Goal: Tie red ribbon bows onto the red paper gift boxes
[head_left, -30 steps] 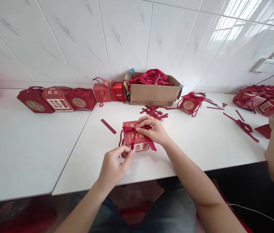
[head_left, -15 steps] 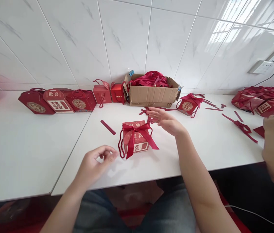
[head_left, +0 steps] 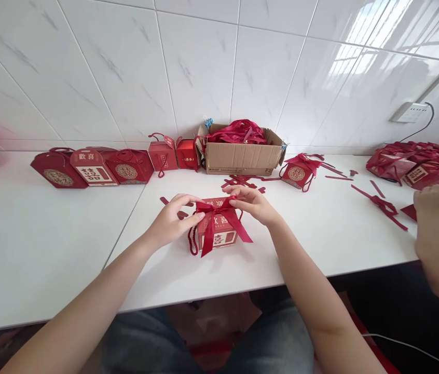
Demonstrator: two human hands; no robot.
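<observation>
A red gift box point(head_left: 222, 241) with Chinese characters stands upright on the white table in front of me. Round its top runs a red satin ribbon point(head_left: 208, 234) tied in a bow, its two tails hanging down the front. My left hand point(head_left: 175, 221) has thumb and fingers closed on the left loop of the bow. Opposite, my right hand point(head_left: 256, 205) pinches the right loop between thumb and fingers. A twisted dark red cord point(head_left: 193, 244) hangs at the box's left side. Behind my hands lie loose red strips point(head_left: 241, 180).
A cardboard box point(head_left: 238, 158) full of red ribbon stands against the tiled wall. Several red gift boxes point(head_left: 128, 167) line up at the back left; a bowed one point(head_left: 297, 174) stands right. At the far right, another person's hand point(head_left: 437, 200) is near a red pile point(head_left: 417, 161).
My left hand has risen from beside the box to the bow's left loop. My right hand has come in from behind right to the right loop. The box has stayed in place.
</observation>
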